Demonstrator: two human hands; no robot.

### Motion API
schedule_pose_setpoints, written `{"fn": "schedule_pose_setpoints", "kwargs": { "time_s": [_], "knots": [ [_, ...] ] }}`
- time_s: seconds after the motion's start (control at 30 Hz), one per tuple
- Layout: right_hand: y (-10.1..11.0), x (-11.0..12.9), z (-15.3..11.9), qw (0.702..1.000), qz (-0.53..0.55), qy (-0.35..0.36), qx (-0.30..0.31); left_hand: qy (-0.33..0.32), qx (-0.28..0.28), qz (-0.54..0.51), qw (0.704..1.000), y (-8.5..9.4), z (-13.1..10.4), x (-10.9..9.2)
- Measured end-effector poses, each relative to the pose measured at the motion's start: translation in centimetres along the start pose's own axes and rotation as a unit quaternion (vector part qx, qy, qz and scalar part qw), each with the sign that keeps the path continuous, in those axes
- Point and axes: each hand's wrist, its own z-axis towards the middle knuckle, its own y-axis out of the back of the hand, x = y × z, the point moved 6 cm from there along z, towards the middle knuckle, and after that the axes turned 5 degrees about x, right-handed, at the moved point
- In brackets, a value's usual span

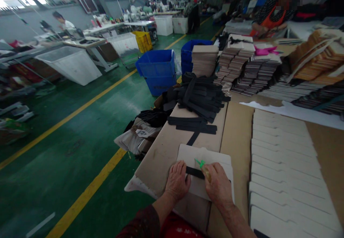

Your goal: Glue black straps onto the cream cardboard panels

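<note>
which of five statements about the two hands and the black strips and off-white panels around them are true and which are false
1. The right hand holds a short tan item with a bright green pointed tip. True.
2. The left hand is raised high above the table. False: the left hand rests by the left end of the flat black strip.
3. That strip lies across a flat off-white panel. True.
4. The stepped row of off-white panels lies left of both hands. False: that row is on their right.
5. The loose pile of flat black strips lies beyond the panel. True.

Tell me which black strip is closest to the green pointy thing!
The black strip lying across the pale panel, beside the green tip; the other strips lie farther off, many heaped.
</note>
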Motion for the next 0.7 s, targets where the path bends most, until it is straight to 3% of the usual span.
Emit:
{"fn": "schedule_pose_setpoints", "kwargs": {
  "time_s": [0.7],
  "knots": [
    [3.9,-7.3,-5.8,0.992,-0.037,-0.100,-0.071,-0.013,-0.004,0.038,0.999,-0.3,0.2,0.3]
  ]
}}
